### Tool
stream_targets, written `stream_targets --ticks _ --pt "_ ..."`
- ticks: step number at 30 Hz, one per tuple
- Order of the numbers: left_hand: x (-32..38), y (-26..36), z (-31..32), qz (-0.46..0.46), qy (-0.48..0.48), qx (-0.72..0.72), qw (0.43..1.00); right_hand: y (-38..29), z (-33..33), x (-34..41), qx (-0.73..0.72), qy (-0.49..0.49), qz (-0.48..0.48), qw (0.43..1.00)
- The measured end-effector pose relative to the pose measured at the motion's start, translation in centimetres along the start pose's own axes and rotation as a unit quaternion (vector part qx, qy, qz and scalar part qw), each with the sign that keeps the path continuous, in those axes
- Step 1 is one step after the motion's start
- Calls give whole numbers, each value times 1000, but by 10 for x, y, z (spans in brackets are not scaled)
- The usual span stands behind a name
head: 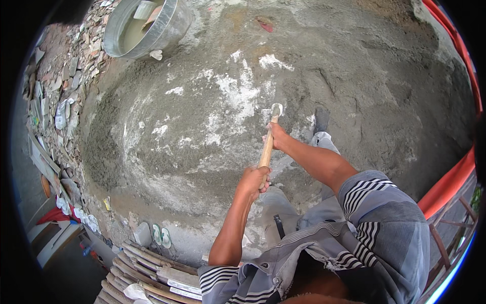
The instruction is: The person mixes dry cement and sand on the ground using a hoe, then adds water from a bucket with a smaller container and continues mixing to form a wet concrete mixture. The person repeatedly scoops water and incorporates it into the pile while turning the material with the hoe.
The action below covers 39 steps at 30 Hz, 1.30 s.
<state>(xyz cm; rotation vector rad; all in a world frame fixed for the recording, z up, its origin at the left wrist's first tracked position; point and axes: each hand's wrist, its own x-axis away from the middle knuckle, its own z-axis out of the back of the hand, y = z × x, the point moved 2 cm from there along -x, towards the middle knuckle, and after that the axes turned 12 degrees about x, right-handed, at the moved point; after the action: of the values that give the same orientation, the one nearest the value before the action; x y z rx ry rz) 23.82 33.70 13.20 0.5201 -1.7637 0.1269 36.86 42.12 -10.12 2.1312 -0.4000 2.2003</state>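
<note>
Both hands grip the pale wooden handle [267, 150] of a digging tool. My left hand [253, 180] is closed around the handle's near end, in front of my body. Farther up, my right hand [277, 135] wraps the handle just below the tool's whitish, caked head [277, 109]. That head is small in view, and I cannot tell whether it belongs to a hoe or a shovel. Beneath it spreads a bed of damp grey mortar or sand mix [182, 125], streaked with white powder [239, 95]. One dark boot [321, 121] stands in the mix.
A galvanized metal tub [172, 28] of murky water holds a white container [144, 10]. Rubble [70, 83] lines the left side. Flip-flops [161, 235], a grey block [142, 234] and stacked poles [152, 262] lie at lower left. Orange sheeting [450, 182] edges the right.
</note>
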Motion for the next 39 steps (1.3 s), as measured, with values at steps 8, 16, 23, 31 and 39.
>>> stream_targets --ticks 8,16,23,31,39 --pt "266 -51 208 -90 58 -55 993 110 -180 166 -49 -165 -26 985" --pt "366 -235 366 -296 373 -120 871 250 -304 316 81 -432 -40 897" --pt "175 -309 311 -294 216 -86 927 207 -205 286 140 -319 158 924" --pt "85 -320 122 -207 84 -83 971 128 -45 193 166 -94 275 942" --pt "12 -293 15 -168 53 -124 977 65 87 117 162 -25 220 962"
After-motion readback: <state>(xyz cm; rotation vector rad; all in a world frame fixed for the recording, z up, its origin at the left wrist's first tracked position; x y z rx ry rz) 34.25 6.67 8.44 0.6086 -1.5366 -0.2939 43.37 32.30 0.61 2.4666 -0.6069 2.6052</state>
